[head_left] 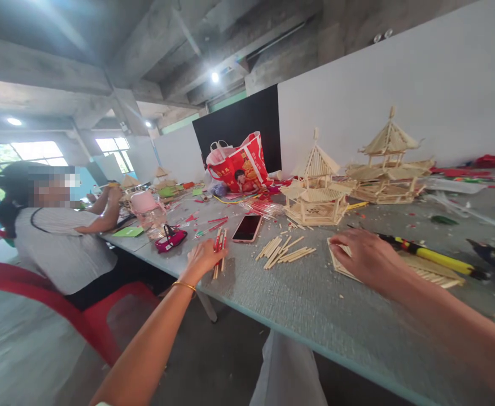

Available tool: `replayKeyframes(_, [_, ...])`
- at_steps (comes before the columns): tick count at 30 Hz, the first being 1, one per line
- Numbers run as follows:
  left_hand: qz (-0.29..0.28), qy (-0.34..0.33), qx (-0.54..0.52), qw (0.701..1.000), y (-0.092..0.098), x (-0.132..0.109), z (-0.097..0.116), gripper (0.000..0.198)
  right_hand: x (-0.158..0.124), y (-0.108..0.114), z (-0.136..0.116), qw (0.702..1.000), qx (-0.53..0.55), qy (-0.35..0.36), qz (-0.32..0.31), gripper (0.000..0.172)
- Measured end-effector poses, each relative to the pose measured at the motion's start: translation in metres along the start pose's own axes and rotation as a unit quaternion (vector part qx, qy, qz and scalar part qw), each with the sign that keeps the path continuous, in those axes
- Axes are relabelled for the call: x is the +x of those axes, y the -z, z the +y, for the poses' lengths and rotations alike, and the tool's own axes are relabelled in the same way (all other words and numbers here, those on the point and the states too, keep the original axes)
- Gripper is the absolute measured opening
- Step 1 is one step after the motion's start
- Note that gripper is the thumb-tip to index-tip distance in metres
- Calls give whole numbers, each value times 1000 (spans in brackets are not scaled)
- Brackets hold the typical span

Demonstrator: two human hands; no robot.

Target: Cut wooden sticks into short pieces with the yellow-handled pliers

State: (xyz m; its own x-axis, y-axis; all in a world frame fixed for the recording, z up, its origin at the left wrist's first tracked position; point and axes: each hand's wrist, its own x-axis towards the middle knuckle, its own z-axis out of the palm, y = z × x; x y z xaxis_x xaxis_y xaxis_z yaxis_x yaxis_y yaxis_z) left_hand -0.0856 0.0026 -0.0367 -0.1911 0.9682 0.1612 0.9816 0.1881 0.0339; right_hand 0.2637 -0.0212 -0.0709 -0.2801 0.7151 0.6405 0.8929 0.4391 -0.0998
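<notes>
The left grip (204, 255) is laid with fingers loosely spread over a small bundle of red and pale sticks (219, 252) near the front edge of the counter (298, 304); whether any stick is pinched cannot be told. The right grip (363, 256) is pressed palm-down, fingers curled together, on a flat panel of glued sticks (433, 273) that lies on the counter to the right. Between the two hands a loose heap of pale sticks (283, 250) is scattered, and just behind it a phone (247, 228) is lying face up. Beside the panel a yellow and black tool (431, 256) is stretched out. Farther back two stick pavilion models are set: a smaller pavilion (317, 194) and a larger pavilion (389, 166) nearer the white wall. A red shopping bag (239, 166) is stood behind the phone. At the far left of the counter another person (56, 237) is seated on a red chair (82, 318), with a small magenta pouch (170, 238) lying nearby.
</notes>
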Motion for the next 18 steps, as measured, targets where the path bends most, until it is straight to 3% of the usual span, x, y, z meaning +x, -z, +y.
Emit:
replayKeyframes(4, [26,-21,20,999,8,-10,10,37,1,1,-2,1000,5,-4,-10,26])
replayKeyframes(8, [-13,-43,35,998,12,-26,15,38,1,3,-3,1000,-2,0,-21,27])
replayKeyframes(12, [-37,-31,53,997,4,-29,19,34,1,2,-3,1000,-6,4,-23,27])
replayKeyframes(18, [24,31,1,999,7,-42,8,27,2,5,-6,999,27,8,-17,28])
